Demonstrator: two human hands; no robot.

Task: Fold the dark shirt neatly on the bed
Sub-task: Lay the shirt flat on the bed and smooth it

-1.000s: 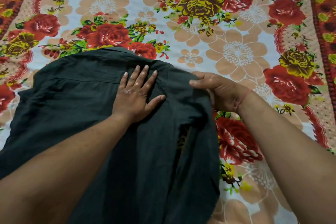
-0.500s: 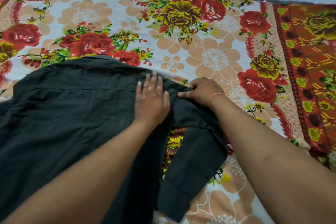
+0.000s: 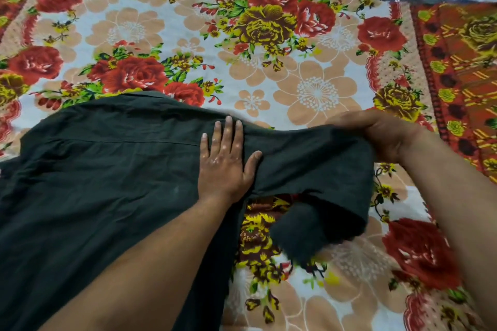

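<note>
The dark shirt [image 3: 102, 185] is spread on the bed [image 3: 309, 88], largely unfolded. Its shoulder is pinned by the left hand [image 3: 224, 158], laid flat with fingers extended. The sleeve [image 3: 320, 183] is gripped and held out by the right hand [image 3: 376, 134]. Folding is judged barely begun: sleeves and body remain to be folded.

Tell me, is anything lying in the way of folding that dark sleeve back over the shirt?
Nothing visible. The right hand grips the dark cloth sleeve, and only the left hand, pressed flat on the dark green cotton shirt, lies near the fold line.
</note>
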